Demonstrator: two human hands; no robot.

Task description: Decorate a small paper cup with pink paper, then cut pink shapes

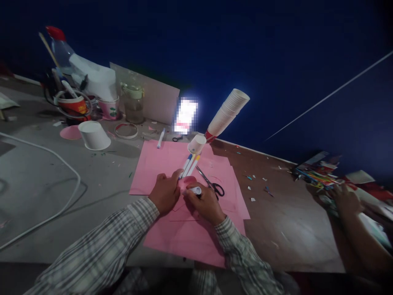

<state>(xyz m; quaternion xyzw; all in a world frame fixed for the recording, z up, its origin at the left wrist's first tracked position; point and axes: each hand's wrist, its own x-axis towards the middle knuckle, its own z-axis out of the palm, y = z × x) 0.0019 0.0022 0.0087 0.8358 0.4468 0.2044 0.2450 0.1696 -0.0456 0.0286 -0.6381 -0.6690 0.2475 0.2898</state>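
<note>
My right hand [206, 203] is closed around a white marker [195, 190], whose blunt end points up towards me; its tip is hidden. My left hand [166, 192] has its fingers bent and pressed at the edge of a small piece of pink paper [189, 179], which shows between both hands. Under them lie overlapping pink sheets [196, 241]. Several capped markers [193, 166] with blue and yellow ends rest just beyond the fingers. Black-handled scissors [211, 182] lie partly open to the right of the paper piece.
A white paper cup [197, 144] stands upside down behind the markers, near a leaning cup stack [229, 112] and a blurred bright screen [186, 116]. Another cup [93, 135], a jar [133, 104] and a cable [72, 168] are left. At right, another person's hand [346, 200] touches clutter.
</note>
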